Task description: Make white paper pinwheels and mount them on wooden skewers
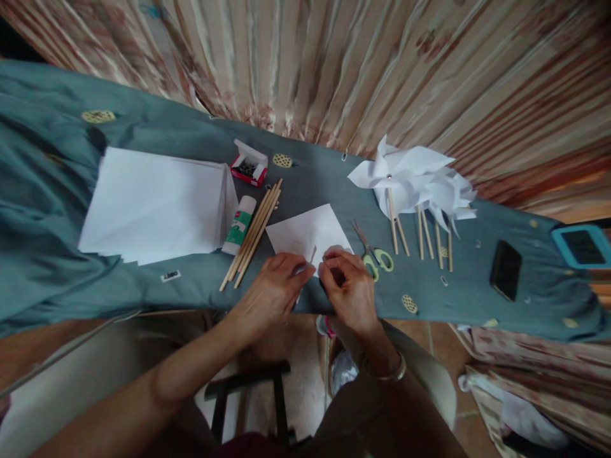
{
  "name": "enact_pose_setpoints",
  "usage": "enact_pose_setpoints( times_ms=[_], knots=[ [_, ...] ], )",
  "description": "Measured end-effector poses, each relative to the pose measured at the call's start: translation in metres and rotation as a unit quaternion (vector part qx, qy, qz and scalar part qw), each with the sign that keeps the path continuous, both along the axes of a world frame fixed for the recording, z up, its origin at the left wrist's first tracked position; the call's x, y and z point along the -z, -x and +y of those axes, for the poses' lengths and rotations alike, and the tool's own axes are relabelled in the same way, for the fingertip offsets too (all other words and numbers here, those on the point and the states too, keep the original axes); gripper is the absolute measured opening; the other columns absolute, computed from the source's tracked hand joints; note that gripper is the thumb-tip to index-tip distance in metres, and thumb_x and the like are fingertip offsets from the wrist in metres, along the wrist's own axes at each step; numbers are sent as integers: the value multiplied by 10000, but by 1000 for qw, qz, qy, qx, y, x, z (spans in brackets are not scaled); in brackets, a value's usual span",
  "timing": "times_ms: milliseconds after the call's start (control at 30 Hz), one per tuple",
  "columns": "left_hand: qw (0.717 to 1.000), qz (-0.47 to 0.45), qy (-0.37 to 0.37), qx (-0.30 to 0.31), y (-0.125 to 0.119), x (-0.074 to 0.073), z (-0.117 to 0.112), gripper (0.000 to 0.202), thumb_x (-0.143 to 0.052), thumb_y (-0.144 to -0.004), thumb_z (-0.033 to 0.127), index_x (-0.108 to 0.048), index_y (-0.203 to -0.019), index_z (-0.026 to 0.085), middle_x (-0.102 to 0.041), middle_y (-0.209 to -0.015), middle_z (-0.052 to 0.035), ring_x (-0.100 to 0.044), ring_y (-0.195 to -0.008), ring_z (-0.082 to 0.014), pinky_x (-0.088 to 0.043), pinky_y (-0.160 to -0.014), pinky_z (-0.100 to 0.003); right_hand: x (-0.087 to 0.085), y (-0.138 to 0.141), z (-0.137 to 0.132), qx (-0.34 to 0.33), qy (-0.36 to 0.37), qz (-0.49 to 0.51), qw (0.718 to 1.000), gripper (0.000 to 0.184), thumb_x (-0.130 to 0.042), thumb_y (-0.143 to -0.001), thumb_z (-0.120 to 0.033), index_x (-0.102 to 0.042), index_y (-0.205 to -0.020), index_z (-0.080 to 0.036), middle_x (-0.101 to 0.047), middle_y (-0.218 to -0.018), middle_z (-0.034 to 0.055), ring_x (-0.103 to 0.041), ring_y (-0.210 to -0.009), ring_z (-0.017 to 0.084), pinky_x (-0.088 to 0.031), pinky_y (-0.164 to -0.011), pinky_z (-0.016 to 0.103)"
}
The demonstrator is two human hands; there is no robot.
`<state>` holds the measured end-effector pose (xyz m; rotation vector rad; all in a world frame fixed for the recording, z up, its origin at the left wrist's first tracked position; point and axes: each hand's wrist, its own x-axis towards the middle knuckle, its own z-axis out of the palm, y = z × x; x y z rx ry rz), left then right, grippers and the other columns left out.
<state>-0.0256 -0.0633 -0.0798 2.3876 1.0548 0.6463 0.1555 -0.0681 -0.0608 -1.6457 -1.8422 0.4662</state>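
Observation:
A square sheet of white paper (pixel 308 230) lies turned at an angle on the cloth-covered table in front of me. My left hand (pixel 281 280) pinches the paper's near part, with thumb and fingers closed together. Close beside it my right hand (pixel 351 283) also pinches the paper near the same corner. Between the fingertips a small slit or raised edge shows in the sheet. Just right of my right hand rest scissors (pixel 377 257) with pale green handles. On the left side are several wooden sticks (pixel 258 232) and a green and white glue stick (pixel 240 226).
A stack of white paper (pixel 157 207) lies at left. Behind the sticks stands an open red and white box (pixel 249 164) of small dark pieces. Several paper pinwheels (pixel 415 178) on sticks lie at right, then a black phone (pixel 506 270) and a blue-framed device (pixel 583 246). A curtain (pixel 305 70) hangs behind.

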Motion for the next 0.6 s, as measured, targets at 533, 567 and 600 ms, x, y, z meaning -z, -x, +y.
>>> enact_pose_setpoints(
  times_ms=[533,567,600],
  knots=[
    [1000,18,15,1,-2,-1,0,328,-437,-911,122,-606,-1191,148,-603,-1142,-137,-531,-1061,-280,-471,-859,-452,0,0,1,4,7,-1,1000,126,-566,-861,-174,-636,-768,-223,-705,-974,65,-650,-940,216,-514,-885,381],
    [1000,22,14,0,-2,-2,0,325,-441,-908,122,-609,-1185,155,-606,-1142,-131,-535,-1059,-276,-470,-860,-446,0,0,1,6,7,-2,1000,125,-568,-860,-172,-634,-768,-224,-705,-974,64,-650,-941,216,-512,-887,381],
    [1000,27,13,-1,-2,-2,1,321,-442,-908,123,-612,-1178,161,-610,-1142,-126,-540,-1057,-274,-470,-861,-440,0,0,2,7,6,-4,1000,123,-570,-858,-168,-631,-767,-224,-705,-973,63,-650,-939,215,-511,-887,380]
  ],
)
